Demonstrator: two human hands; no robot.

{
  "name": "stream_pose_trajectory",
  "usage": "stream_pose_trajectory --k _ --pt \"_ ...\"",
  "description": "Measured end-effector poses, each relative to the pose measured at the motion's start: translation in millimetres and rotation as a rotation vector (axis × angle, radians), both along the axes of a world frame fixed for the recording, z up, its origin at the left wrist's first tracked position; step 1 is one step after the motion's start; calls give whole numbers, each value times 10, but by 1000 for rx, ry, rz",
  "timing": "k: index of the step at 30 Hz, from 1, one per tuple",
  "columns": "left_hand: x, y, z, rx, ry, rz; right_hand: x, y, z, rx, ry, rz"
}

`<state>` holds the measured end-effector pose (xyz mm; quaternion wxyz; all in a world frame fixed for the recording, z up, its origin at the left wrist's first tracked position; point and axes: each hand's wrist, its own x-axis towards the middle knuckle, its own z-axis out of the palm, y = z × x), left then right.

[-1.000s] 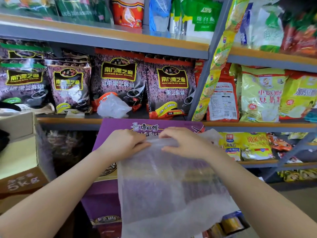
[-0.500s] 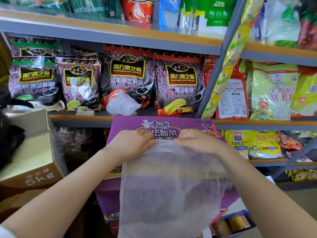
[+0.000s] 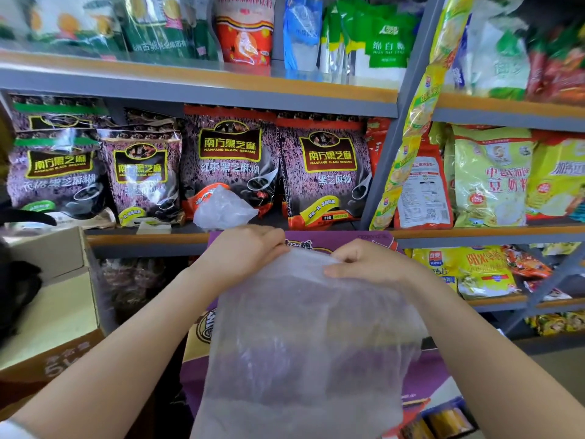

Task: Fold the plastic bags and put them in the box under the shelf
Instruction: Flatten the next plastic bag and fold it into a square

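The translucent plastic bag [image 3: 304, 343] hung with its long axis running down from its top edge toward the viewer — draped over the purple box [image 3: 424, 375] — so any fold looked bound to bring that loose lower end up toward the grip. The left hand [image 3: 243, 255] and the right hand [image 3: 364, 264] each pinched that top edge with curled fingers, close together and about equally near. Beyond them lay the shelf edge [image 3: 145, 237] with a second crumpled bag [image 3: 221, 207] on it — open room only below.
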<state>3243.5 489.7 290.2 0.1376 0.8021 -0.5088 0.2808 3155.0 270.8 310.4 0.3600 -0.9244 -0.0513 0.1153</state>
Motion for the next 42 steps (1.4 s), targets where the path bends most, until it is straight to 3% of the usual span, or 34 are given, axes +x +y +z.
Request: stream_pose_trajectory --k 3,7,11,14,16,20,24,28,33,37,39,41,42 --pt "99 104 -49 42 -75 96 -6 -176 17 -160 -103 -62" --pt "284 131 -219 95 -100 200 -37 -341 -53 -153 -155 -236" --pt "245 -128 -278 149 32 321 -8 -178 -228 -273 -247 -160" --pt "49 -492 -236 113 145 84 30 -72 -208 -202 -294 -131" --pt "-142 -711 -167 81 319 -11 29 -81 -116 -82 -294 -146" --pt "-141 -915 -217 26 506 32 -43 -396 8 30 -326 -143" --pt "-32 -950 -305 -24 531 6 -193 -916 6 40 -148 -158" --pt "46 -941 -333 -170 551 48 -288 -1299 -106 209 49 -176" --pt "45 -951 -455 -144 525 78 -131 -1371 -262 536 -188 -582" --pt "30 -987 -492 -125 484 83 34 -1234 -394 496 -337 -778" --pt "32 -963 -483 -141 519 90 71 -1202 -376 792 -301 -833" --pt "32 -912 -481 -157 527 111 70 -1215 -346 1144 -230 -754" --pt "34 -884 -477 -167 526 113 60 -1232 -336 1193 -208 -679"
